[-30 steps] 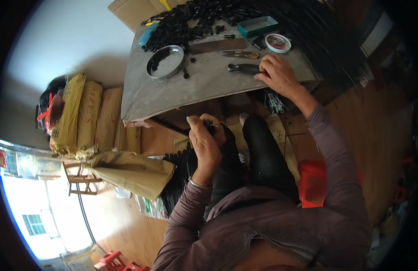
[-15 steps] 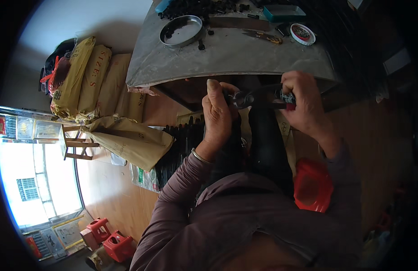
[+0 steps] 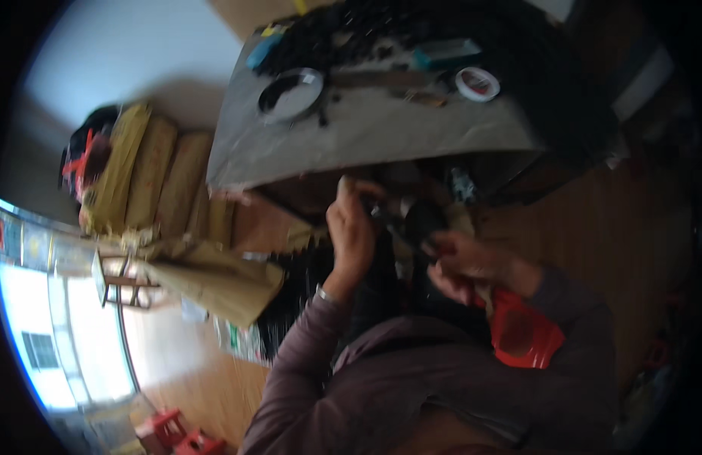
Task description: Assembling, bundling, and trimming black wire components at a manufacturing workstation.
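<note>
Over my lap, my right hand (image 3: 476,265) is closed round the handles of dark pliers (image 3: 400,230). The head of the pliers points up and left, reaching the fingers of my left hand (image 3: 352,231). That hand is closed, its thumb raised, with a dark thing at its fingertips that I cannot make out. Motion blurs the right hand and the tool. Just beyond both hands runs the front edge of a grey-topped table (image 3: 366,140).
On the table are a round metal dish (image 3: 292,97), a heap of small black parts (image 3: 336,38), a teal tray (image 3: 447,53) and a white round lid (image 3: 477,84). Brown sacks (image 3: 150,178) stand at left. A red plastic bag (image 3: 524,334) lies by my right forearm.
My right hand has swung down toward me with the pliers, which now slant instead of lying level. The left hand keeps its grip. The whole view has shifted and blurred.
</note>
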A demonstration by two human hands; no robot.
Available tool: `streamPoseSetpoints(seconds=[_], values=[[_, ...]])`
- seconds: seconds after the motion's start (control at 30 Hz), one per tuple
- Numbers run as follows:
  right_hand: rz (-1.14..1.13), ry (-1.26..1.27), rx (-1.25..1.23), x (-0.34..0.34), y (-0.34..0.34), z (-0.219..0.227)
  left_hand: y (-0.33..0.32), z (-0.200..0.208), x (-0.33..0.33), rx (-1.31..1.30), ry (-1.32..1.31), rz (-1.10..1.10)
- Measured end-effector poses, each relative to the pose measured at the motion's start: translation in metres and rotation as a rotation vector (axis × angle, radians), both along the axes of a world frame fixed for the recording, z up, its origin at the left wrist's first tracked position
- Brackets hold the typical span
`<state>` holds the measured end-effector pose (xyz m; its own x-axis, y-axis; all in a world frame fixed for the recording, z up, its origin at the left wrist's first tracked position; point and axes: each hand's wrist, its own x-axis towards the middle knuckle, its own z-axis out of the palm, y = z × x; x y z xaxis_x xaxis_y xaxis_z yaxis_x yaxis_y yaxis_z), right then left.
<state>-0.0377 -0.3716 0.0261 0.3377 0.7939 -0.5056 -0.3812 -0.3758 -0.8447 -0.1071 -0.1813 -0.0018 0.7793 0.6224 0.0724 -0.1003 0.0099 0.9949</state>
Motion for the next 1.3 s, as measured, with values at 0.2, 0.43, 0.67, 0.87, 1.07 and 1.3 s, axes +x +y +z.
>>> streamPoseSetpoints(seconds=[0.2, 0.43, 0.67, 0.87, 1.07, 1.3], values=[[0.482, -0.697, -0.173, 0.013, 0.001, 0.017, -0.006, 0.009, -0.004, -0.047, 0.055, 0.024], [0.195, 0.208, 0.106, -0.007, -0.008, 0.007, 0.004, 0.012, -0.021, 0.059, 0.078, -0.07], [0.398, -1.111, 0.143, 0.02, -0.001, 0.012, 0.005, 0.015, -0.026, 0.013, 0.095, -0.103], [0.239, 0.348, 0.046, -0.001, -0.005, 0.011, 0.007, 0.0, -0.019, 0.062, 0.031, -0.134], [0.464, -0.937, -0.263, 0.009, 0.015, 0.039, 0.014, 0.009, -0.017, -0.024, 0.083, -0.099], [0.277, 0.198, -0.123, -0.004, 0.004, 0.014, 0.018, -0.004, -0.027, -0.038, 0.044, -0.229]])
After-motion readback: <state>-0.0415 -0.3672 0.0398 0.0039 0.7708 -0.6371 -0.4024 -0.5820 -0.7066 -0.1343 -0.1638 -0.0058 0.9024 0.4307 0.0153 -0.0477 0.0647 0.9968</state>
